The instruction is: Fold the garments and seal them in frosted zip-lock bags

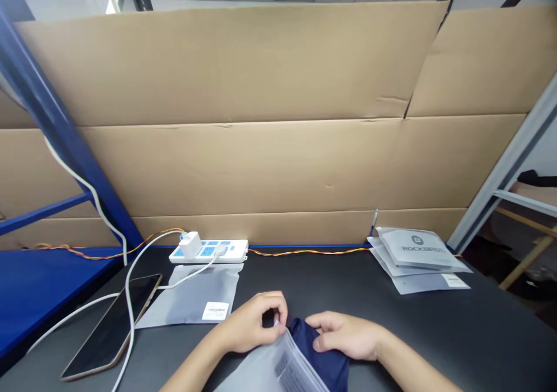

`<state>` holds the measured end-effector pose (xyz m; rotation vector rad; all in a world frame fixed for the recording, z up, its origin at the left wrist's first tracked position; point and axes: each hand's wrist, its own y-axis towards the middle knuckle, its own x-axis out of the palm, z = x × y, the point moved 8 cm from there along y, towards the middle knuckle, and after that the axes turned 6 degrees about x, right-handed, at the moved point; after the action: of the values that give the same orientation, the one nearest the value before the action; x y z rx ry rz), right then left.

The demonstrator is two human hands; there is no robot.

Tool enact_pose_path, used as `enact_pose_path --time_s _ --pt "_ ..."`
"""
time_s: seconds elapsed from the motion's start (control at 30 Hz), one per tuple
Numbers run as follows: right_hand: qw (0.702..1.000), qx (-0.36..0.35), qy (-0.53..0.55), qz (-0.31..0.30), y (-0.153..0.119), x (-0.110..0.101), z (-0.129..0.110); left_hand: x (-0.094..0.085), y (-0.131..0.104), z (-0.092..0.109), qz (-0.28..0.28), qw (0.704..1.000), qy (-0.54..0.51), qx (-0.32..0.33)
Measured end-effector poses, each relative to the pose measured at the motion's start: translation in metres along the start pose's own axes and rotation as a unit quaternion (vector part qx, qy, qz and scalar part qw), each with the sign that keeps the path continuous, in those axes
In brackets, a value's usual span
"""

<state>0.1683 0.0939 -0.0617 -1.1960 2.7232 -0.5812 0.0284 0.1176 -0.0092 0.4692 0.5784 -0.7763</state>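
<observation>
At the bottom centre, my left hand [256,322] pinches the top edge of a frosted plastic bag [265,369] that has printed text near its zip edge. My right hand [346,335] is closed on a dark navy cloth [319,354], its thumb lying over the fabric. The cloth lies against the right side of the bag's opening, and its lower part runs out of the frame. How much of it is inside the bag cannot be made out.
A phone [115,325] and white cables lie at the left, beside a power strip [226,251] and a flat frosted bag [200,293]. Stacked packaged bags [418,253] lie at the back right near a pen [374,221]. Cardboard [270,166] walls the table's back.
</observation>
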Motion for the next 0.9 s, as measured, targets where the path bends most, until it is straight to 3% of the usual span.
enact_pose_path --time_s 0.1,0.13,0.3,0.4,0.53,0.63,0.77,0.9 --pt "0.994 0.046 0.002 -0.098 -0.004 0.015 0.006 -0.001 -0.001 0.0 0.001 1.0 0.025 -0.006" --pt "0.993 0.05 -0.003 -0.105 -0.004 0.017 0.007 0.0 -0.001 0.0 -0.002 1.0 0.029 -0.006" --pt "0.998 0.022 0.053 -0.02 0.006 0.013 0.011 0.002 0.0 -0.003 0.013 1.0 0.026 -0.011" --pt "0.997 -0.008 0.081 -0.017 0.011 0.02 0.01 -0.003 0.0 -0.003 0.018 1.0 -0.004 -0.003" --pt "0.994 -0.043 0.097 -0.022 0.012 0.027 0.004 -0.005 -0.002 0.003 -0.027 0.995 -0.093 0.03" --pt "0.992 -0.065 0.107 0.015 0.01 0.022 -0.001 -0.006 -0.004 0.0 -0.048 0.99 -0.133 0.028" --pt "0.993 -0.064 0.073 0.061 0.009 0.01 -0.005 -0.009 -0.004 -0.013 -0.012 0.988 -0.156 0.001" --pt "0.998 -0.036 0.039 0.023 0.008 0.011 -0.005 -0.004 -0.003 -0.019 0.044 0.983 -0.179 -0.014"
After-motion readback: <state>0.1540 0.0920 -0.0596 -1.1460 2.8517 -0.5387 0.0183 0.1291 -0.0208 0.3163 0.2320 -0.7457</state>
